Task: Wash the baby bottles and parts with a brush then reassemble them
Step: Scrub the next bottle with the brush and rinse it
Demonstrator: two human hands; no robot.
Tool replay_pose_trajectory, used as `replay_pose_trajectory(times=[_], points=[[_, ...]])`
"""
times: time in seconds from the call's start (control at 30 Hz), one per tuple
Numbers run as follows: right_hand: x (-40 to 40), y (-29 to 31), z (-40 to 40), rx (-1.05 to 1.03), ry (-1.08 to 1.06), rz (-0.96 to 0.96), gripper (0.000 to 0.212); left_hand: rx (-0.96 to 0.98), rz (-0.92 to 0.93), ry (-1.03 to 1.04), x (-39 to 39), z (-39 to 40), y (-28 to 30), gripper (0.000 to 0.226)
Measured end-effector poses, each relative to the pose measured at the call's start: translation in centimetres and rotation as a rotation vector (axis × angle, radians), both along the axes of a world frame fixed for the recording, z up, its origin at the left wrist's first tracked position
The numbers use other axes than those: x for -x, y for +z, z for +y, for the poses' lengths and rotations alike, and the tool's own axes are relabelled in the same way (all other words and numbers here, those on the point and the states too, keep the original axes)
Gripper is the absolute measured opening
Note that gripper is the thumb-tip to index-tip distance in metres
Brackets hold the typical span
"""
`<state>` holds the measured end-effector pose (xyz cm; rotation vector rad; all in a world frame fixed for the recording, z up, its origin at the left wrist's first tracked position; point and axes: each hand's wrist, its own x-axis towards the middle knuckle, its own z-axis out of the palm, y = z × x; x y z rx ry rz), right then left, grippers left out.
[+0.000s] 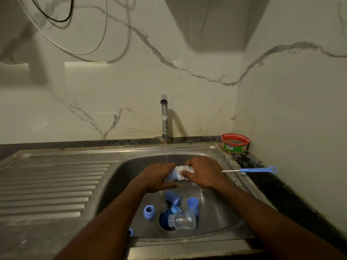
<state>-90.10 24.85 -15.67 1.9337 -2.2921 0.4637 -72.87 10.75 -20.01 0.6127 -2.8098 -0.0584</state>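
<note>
Scrubbing under tap stream: left hand [158,177] curled round bottle [170,177], right hand [201,174] pinching brush [183,171]. Best: twist bristles deep, steady grip, rinse thoroughly.

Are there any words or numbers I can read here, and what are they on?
No text here can be read.
Round red-and-green tub on the counter corner: it has a white barcode sticker and a red label patch, both too small and blurred to read.
Clear plastic baby bottle lying in the steel sink: no markings can be made out.
Thin blue-handled brush on the counter: no text shows.
</note>
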Motion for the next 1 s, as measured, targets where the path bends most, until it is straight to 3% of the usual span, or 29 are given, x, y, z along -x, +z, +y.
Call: replay_pose_trajectory(times=[0.13, 0.27, 0.5, 0.57, 0.7, 0.8, 0.83, 0.87, 0.93, 0.97, 1.0], points=[[0.8, 0.6, 0.3, 0.000, -0.080, -0.049, 0.041, 0.118, 0.066, 0.100, 0.0, -0.2, 0.2, 0.054], [1.8, 1.6, 0.7, 0.027, -0.083, 0.093, 0.049, 0.073, -0.010, 0.235, -0.5, -0.4, 0.0, 0.056], [1.5, 3.0, 1.7, 0.111, -0.039, 0.320, 0.046, 0.087, -0.082, 0.277, 0.4, 0.6, 0.1, 0.062], [1.7, 2.6, 1.6, 0.088, -0.043, 0.325, 0.045, 0.077, -0.096, 0.234, 0.7, 0.9, 0.1, 0.062], [1.5, 1.1, 1.5, 0.035, 0.120, 0.232, 0.037, -0.153, 0.057, -0.057, 1.2, 1.5, 0.2, 0.055], [0.7, 0.8, 0.7, 0.059, 0.032, 0.305, 0.035, -0.124, 0.043, -0.077, 1.2, 1.3, 0.1, 0.059], [0.4, 0.8, 0.3, 0.012, -0.065, 0.212, 0.035, -0.029, 0.049, -0.067, 1.2, 1.1, 0.1, 0.057], [0.1, 1.0, -0.2, -0.061, -0.178, -0.020, 0.032, 0.117, 0.056, -0.056, 1.4, 1.0, 0.2, 0.056], [-0.7, 1.8, -0.3, -0.189, -0.281, -0.651, 0.024, 0.401, 0.128, -0.033, 2.0, 0.9, 0.5, 0.062], [-0.7, 2.1, -0.2, -0.187, -0.283, -0.814, 0.022, 0.462, 0.183, -0.008, 2.2, 0.8, 0.6, 0.065], [-0.4, 2.2, -0.2, -0.141, -0.233, -0.774, 0.025, 0.466, 0.214, 0.017, 2.5, 0.9, 0.6, 0.067]])
